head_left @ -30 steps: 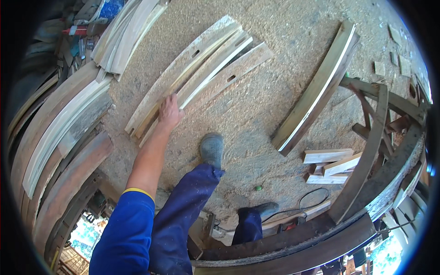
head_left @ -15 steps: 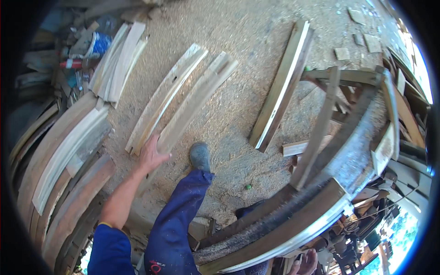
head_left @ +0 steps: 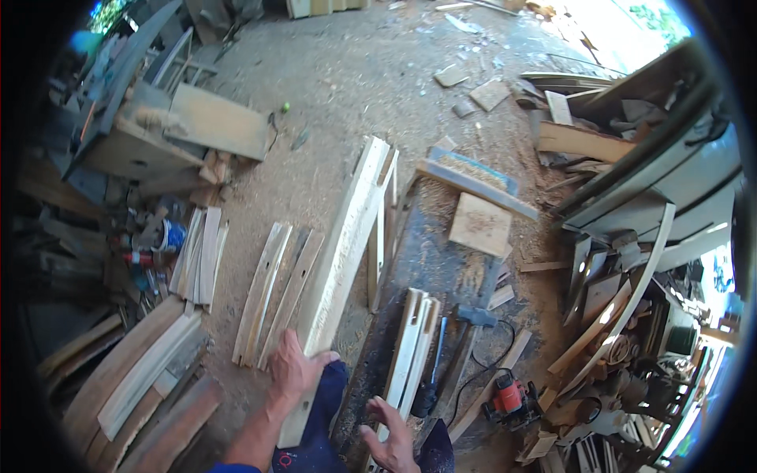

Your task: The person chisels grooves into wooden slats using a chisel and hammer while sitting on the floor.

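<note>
My left hand [head_left: 293, 369] grips a long pale slotted wooden piece [head_left: 343, 236], raised on a slant beside the workbench [head_left: 427, 264]. My right hand [head_left: 390, 441] is open, fingers loosely bent, by narrow pale slotted lengths of wood [head_left: 410, 335] lying on the bench. A chisel-like tool [head_left: 438, 355] and a hammer [head_left: 478, 316] lie to their right. A square board [head_left: 479, 223] and a crossways strip [head_left: 477, 188] lie at the bench's far end.
Curved planks [head_left: 134, 370] are stacked at left, with more slotted pieces [head_left: 268, 292] on the floor beside them. A red router [head_left: 509, 400] with a cord sits right of the bench. Wood scraps and leaning panels [head_left: 639, 213] crowd the right; boxy wooden items [head_left: 213, 118] stand upper left.
My left hand has lifted a piece from the floor group. My right hand has come up over the bench. The view has swung round to show the bench's top and more of the workshop.
</note>
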{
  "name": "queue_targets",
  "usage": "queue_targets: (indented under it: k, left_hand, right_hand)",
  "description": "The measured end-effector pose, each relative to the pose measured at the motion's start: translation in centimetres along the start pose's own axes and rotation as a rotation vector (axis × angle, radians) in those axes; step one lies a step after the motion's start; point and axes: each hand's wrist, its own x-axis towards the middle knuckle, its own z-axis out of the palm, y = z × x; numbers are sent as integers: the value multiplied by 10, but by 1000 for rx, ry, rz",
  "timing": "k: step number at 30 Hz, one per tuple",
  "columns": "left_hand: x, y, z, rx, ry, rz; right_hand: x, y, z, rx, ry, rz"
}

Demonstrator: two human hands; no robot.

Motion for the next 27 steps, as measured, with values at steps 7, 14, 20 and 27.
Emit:
queue_targets:
  k: [7,14,20,27]
  left_hand:
    - [-59,82,17,-9,132,279]
    - [-88,64,69,-53,114,264]
    - [-79,29,114,-6,80,268]
    - [-65,40,131,-19,106,290]
  right_hand:
    - [21,33,21,174,-122,-257]
    - [-36,54,-21,-276,282,-201]
    - [-102,135,15,-320,438,112]
    - [-132,184,37,-275,463,193]
